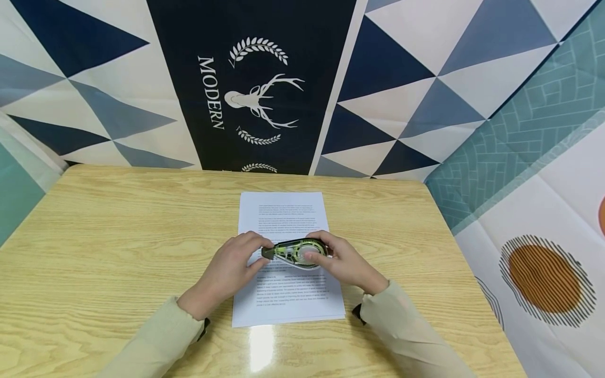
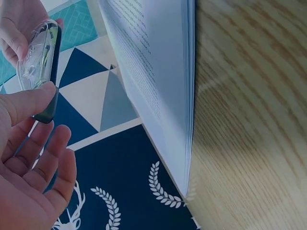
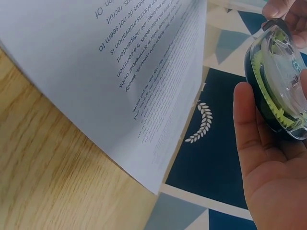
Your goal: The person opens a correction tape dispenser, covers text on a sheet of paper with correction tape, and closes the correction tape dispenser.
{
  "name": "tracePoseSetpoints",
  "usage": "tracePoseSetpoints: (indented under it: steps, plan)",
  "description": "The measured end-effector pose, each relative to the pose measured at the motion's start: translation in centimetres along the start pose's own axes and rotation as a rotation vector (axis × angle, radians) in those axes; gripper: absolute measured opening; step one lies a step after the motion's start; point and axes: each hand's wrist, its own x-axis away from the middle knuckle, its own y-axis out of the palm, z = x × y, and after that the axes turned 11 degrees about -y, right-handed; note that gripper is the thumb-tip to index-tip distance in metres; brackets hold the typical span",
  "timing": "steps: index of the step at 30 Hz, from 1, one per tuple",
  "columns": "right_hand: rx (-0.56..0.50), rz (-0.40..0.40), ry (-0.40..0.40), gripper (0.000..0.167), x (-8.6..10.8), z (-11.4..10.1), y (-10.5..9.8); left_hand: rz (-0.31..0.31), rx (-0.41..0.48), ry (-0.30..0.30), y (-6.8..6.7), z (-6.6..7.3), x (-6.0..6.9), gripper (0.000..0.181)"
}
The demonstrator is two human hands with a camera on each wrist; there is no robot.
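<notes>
A correction tape dispenser (image 1: 298,253) with a clear body, green gears and a dark cap is held above the printed paper stack (image 1: 293,307). My right hand (image 1: 347,262) grips its wide end, thumb on the clear side and fingers behind, as the right wrist view shows. At the narrow end, my left hand (image 1: 233,262) pinches the dark cap (image 1: 268,253) between thumb and fingers. The left wrist view shows the thumb on the cap (image 2: 47,111) and the other fingers loosely bent below. Whether the cap is fully seated cannot be told.
The paper lies flat on a wood-grain table (image 1: 118,252), near its middle. A patterned cloth backdrop (image 1: 255,89) with a deer print stands along the table's far edge. Another patterned cloth (image 1: 534,236) hangs at the right side.
</notes>
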Motion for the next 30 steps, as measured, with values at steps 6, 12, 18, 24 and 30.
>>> tracePoseSetpoints:
  steps: [6,12,18,24,30]
  plan:
    - [-0.022,0.002,0.010,0.036,0.05,-0.02,0.02,-0.006,0.039,0.018,0.05,-0.12,-0.01,0.027]
    - [-0.065,0.005,0.008,0.038,0.12,0.01,0.15,-0.014,0.078,0.037,0.06,0.00,-0.11,0.026]
    - [-0.071,0.010,0.005,0.038,0.14,-0.16,0.28,-0.005,0.075,0.046,0.02,0.14,-0.19,0.026]
    - [-0.078,0.006,0.008,0.038,0.14,-0.12,0.33,-0.012,0.072,0.042,0.05,0.20,-0.17,0.026]
    - [-0.068,-0.003,0.025,0.038,0.23,-0.02,0.28,-0.021,0.070,0.065,0.15,0.25,-0.13,0.025]
